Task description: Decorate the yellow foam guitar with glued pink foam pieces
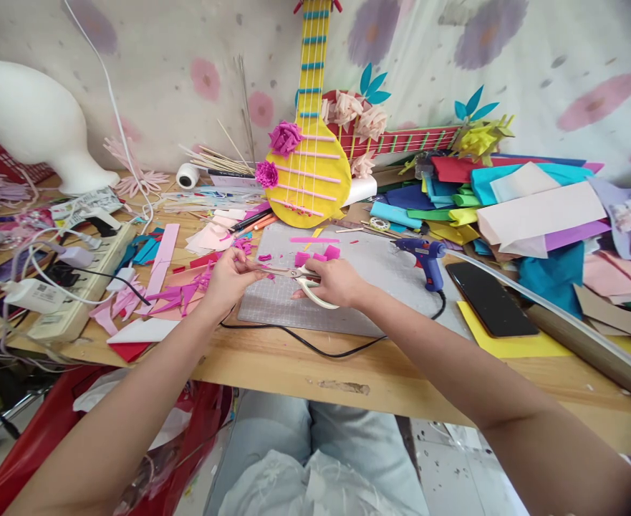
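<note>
My right hand [335, 282] grips scissors [296, 273] with cream handles, over the grey cutting mat [277, 309]. Their blades point left, toward my left hand [228, 278]. The fingers of my left hand are pinched together by the blade tips; whatever is between them is too small to make out. Small magenta paper pieces [331, 252] lie on the mat just beyond the scissors. A heap of magenta paper scraps [185, 288] spreads to the left of my left hand.
A blue glue gun [427, 266] rests on the mat's right side, its black cord [315, 345] crossing the front. Further right lie a phone [490, 297] and paper stacks [541, 215]. A yellow paper lute [334, 175] stands behind. At left sits a power strip [79, 290].
</note>
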Motion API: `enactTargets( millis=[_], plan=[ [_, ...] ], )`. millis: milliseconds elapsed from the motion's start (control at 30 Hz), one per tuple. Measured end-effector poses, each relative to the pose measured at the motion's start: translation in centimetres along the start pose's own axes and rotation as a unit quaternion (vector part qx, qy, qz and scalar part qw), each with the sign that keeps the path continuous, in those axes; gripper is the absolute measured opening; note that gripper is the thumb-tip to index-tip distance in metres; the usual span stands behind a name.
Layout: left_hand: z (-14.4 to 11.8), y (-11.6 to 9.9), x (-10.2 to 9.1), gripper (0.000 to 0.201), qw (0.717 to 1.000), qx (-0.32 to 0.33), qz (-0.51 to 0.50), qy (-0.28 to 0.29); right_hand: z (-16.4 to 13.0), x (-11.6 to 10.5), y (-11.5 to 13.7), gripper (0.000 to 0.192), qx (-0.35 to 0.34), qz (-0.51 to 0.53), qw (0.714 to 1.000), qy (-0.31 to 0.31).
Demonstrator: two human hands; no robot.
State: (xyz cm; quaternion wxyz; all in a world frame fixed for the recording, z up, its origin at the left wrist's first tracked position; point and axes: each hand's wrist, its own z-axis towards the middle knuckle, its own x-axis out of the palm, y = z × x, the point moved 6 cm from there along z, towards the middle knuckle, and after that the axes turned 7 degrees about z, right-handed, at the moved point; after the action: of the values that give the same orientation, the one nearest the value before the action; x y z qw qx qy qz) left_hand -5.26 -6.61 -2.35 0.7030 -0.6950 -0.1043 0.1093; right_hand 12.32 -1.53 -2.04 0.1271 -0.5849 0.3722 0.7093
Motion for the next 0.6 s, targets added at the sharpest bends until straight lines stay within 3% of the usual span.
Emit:
enactTargets(
  millis=[400, 600],
  plan=[
    [-0.1, 0.0, 0.6, 0.053, 1.000, -0.009, 0.005, 0.015, -0.4, -0.1, -0.6, 0.043, -0.001, 0.020, 0.999, -0.044],
    [-0.1, 0.1, 0.4, 0.053, 1.000, -0.023, -0.019, -0.007, 0.1, 0.2, -1.9, 0.044, 0.052, 0.162, 0.985, -0.044]
  ],
)
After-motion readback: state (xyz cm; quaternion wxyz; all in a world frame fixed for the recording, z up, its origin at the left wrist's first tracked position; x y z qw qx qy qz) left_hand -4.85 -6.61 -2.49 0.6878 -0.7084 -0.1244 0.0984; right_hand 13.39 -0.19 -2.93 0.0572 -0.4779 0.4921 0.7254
